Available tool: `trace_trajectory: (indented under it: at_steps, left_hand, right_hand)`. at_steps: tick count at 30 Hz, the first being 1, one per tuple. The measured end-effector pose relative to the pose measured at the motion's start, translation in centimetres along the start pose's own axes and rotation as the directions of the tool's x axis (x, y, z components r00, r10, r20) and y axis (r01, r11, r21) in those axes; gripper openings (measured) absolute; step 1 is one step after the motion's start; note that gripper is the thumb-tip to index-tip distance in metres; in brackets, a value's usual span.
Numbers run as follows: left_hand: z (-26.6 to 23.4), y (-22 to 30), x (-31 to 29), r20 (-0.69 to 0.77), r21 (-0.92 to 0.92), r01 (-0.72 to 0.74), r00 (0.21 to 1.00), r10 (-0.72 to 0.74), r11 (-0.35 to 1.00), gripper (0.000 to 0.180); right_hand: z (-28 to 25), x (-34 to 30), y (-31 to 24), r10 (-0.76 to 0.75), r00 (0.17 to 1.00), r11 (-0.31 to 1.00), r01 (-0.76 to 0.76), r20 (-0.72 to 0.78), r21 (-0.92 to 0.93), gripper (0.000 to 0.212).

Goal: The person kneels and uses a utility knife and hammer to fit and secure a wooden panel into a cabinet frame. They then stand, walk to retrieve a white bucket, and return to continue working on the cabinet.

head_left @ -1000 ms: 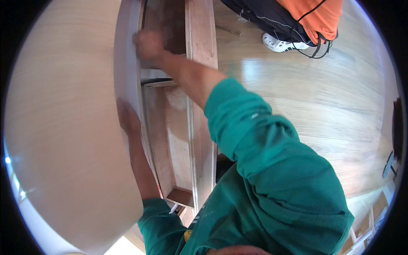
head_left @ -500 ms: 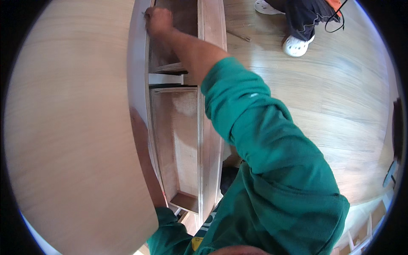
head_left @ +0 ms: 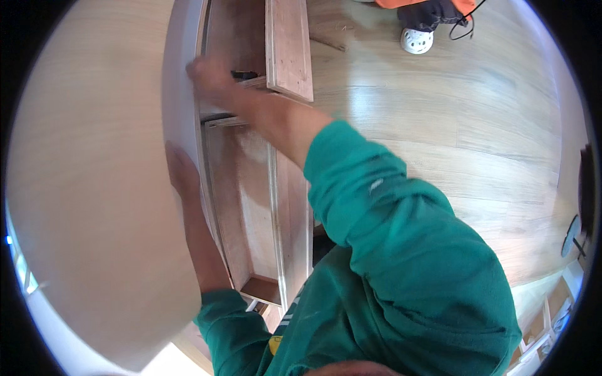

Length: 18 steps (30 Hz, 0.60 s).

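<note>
A large pale wooden top point(head_left: 94, 188) fills the left side, with a white panel edge point(head_left: 182, 81) beneath its right side. Two open wooden drawers, a near one point(head_left: 257, 213) and a far one point(head_left: 241, 37), stick out from under it. My right hand point(head_left: 210, 76) reaches across to the panel edge beside the far drawer. Its fingers are curled together and slightly blurred; whatever they hold cannot be made out. Closer to me, my left hand point(head_left: 182, 168) lies against the white panel beside the near drawer, its fingers partly hidden by the top's edge.
On the right stretches a wood-plank floor point(head_left: 439, 125). At the far side stands another person in dark trousers point(head_left: 433, 14) and a white clog point(head_left: 417, 41), with a black cable point(head_left: 471, 28) alongside. A thin wooden strip point(head_left: 329, 44) lies near the far drawer.
My right hand has come nearer to me along the panel edge. My left hand shows more now, further forward. The far drawer's front now juts out past the near one. The view has shifted.
</note>
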<state>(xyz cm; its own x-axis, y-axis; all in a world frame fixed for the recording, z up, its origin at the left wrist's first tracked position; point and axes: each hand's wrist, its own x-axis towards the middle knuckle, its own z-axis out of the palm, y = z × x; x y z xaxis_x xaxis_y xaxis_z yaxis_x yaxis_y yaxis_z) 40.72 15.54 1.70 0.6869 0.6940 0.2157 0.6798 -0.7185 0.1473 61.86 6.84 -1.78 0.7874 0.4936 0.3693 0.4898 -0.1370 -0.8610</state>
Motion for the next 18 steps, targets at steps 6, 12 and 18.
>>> trace_trajectory:
  at_steps: [6, 12, 18]
  left_hand:
    - [-1.2, 0.8, -0.6, 0.014, -0.078, 0.050, 0.999, -0.049, 0.996, 0.052]
    - [-1.5, 1.1, -1.3, 0.011, -0.141, 0.034, 0.999, -0.033, 0.989, 0.050]
    - [0.9, -3.1, -0.6, 0.005, -0.003, 0.040, 0.999, -0.040, 0.999, 0.046]
  right_hand:
    - [0.2, -2.9, -1.4, -0.068, 0.998, 0.997, 0.068, -0.002, 0.037, 0.020]
    - [-0.8, 7.0, 3.0, 0.276, 0.937, 0.939, -0.215, -0.215, 0.269, 0.019]
    - [1.3, 13.8, 8.4, 0.186, 0.894, 0.975, -0.115, -0.408, 0.191, 0.013]
